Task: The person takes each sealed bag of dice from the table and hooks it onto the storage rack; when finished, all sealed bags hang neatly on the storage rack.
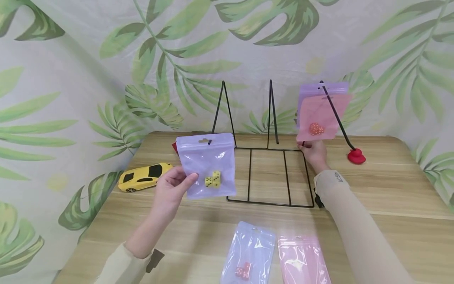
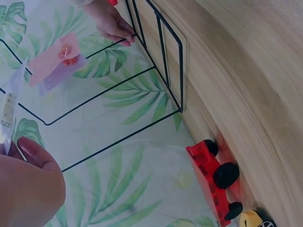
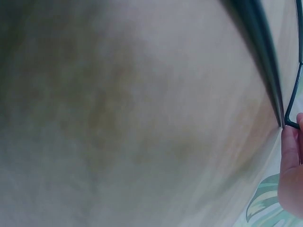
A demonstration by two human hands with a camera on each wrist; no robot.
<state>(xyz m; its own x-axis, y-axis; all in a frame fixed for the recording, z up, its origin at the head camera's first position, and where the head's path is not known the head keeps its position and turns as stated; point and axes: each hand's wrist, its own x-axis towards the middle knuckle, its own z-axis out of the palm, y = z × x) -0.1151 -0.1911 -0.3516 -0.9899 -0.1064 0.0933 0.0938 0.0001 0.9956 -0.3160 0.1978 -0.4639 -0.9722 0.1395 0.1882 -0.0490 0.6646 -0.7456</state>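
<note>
My left hand (image 1: 172, 189) pinches the left edge of a purple zip bag (image 1: 220, 157) with yellow dice (image 1: 213, 179) inside. In the head view, the tip of the left prong of a black wire rack (image 1: 269, 204) shows at the bag's hanging slot. With its fingers, my right hand (image 1: 315, 154) grips the rack's wire near its back right corner. On the right prong hang a pink bag (image 1: 320, 112) with red dice and, behind it, a purple bag (image 1: 340, 86). The middle prong (image 1: 271, 106) carries no bag.
A light-blue bag with red dice (image 1: 252, 244) and a pink bag (image 1: 301, 256) lie at the front of the table (image 1: 198, 244). A yellow toy car (image 1: 143, 177) and a red toy vehicle (image 2: 208, 179) stand at left. A red duck-like toy (image 1: 356, 156) sits at right.
</note>
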